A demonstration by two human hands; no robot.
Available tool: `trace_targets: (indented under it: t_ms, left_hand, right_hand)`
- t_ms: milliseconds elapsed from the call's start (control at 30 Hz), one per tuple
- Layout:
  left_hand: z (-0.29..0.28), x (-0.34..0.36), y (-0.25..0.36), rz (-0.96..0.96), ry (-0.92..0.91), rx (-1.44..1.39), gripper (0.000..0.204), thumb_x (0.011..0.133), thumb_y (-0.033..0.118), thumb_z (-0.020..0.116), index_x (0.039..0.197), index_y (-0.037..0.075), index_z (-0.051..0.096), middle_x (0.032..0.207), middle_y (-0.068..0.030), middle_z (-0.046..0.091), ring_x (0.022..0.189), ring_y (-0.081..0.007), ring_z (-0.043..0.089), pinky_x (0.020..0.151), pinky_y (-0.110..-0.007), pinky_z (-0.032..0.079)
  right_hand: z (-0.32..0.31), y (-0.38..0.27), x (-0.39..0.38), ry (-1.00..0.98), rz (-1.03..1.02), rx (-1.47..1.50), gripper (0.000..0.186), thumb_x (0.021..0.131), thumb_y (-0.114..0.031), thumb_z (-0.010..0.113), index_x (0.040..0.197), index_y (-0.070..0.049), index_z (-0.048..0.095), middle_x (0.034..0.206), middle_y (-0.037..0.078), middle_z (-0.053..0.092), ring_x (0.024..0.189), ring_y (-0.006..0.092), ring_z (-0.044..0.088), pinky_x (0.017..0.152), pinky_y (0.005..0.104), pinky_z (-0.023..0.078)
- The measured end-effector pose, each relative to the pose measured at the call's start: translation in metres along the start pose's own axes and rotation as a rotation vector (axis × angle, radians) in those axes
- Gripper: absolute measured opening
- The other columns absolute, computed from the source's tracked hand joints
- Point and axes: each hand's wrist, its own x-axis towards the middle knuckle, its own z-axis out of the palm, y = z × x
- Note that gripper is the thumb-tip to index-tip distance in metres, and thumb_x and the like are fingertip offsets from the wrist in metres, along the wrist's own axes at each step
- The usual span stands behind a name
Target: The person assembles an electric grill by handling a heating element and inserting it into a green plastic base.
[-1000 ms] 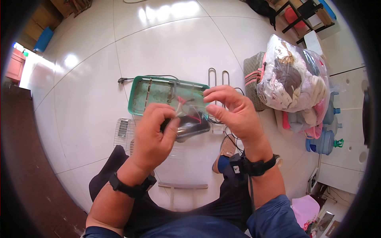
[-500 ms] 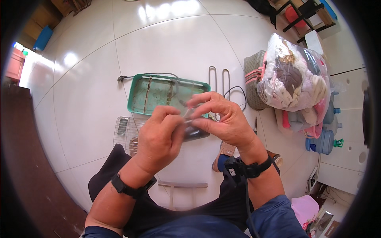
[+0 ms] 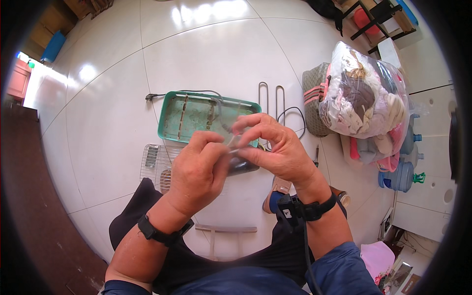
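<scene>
My left hand (image 3: 194,160) and my right hand (image 3: 275,145) meet over the near right part of a green rectangular tray-like housing (image 3: 161,118). The fingers of both are pinched together around something small and grey, too blurred to name. A dark power cord (image 3: 206,92) with a plug (image 3: 149,98) at its left end crosses the housing and runs down to my fingertips; its end is hidden there. Rust-brown strips cross the housing's stained inside. Below the right hand, a dark rounded object (image 3: 243,166) is partly covered.
A wire grille (image 3: 150,169) lies left of my hands. Beyond the right hand are a bent metal heating tube (image 3: 262,101), a looped black cable (image 3: 304,123) and a screwdriver-like tool (image 3: 316,156). Farther right stand a stuffed clear bag (image 3: 364,93) and blue water jugs (image 3: 400,176).
Both hands stay in almost the same place, still pinching, with slight finger motion blurred between them. The cord near my fingertips has shifted slightly.
</scene>
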Motion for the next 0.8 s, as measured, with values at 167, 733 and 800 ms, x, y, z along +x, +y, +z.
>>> trace_targets:
  t_ms: [167, 733, 800]
  left_hand:
    - [0.0007, 0.0002, 0.0, 0.01, 0.007, 0.005, 0.015, 0.084, -0.002, 0.07, 0.095, 0.004, 0.061, 0.103, -0.0137, 0.061, 0.076, -0.0276, 0.063, 0.061, -0.034, 0.053]
    - [0.0065, -0.0028, 0.0001, -0.021, 0.011, -0.024, 0.014, 0.079, 0.0, 0.07, 0.088, 0.006, 0.061, 0.098, -0.0124, 0.06, 0.074, -0.0313, 0.063, 0.062, -0.04, 0.05]
    - [0.0063, -0.0025, 0.0007, -0.022, 0.009, -0.027, 0.015, 0.079, 0.0, 0.07, 0.088, 0.006, 0.061, 0.099, -0.0124, 0.06, 0.074, -0.0314, 0.063, 0.062, -0.04, 0.05]
  right_hand:
    - [0.0, -0.0004, -0.0008, 0.002, 0.007, 0.003, 0.017, 0.078, 0.0, 0.074, 0.092, -0.006, 0.068, 0.115, 0.01, 0.062, 0.11, 0.0236, 0.059, 0.098, 0.0335, 0.045]
    - [0.0046, -0.0008, -0.0008, -0.016, -0.018, -0.092, 0.014, 0.078, -0.006, 0.077, 0.089, -0.007, 0.069, 0.115, 0.009, 0.062, 0.112, 0.0254, 0.058, 0.098, 0.0346, 0.045]
    - [0.0057, -0.0006, -0.0008, -0.017, -0.018, -0.084, 0.014, 0.078, -0.007, 0.077, 0.09, -0.008, 0.069, 0.115, 0.009, 0.062, 0.113, 0.0257, 0.058, 0.098, 0.0349, 0.045]
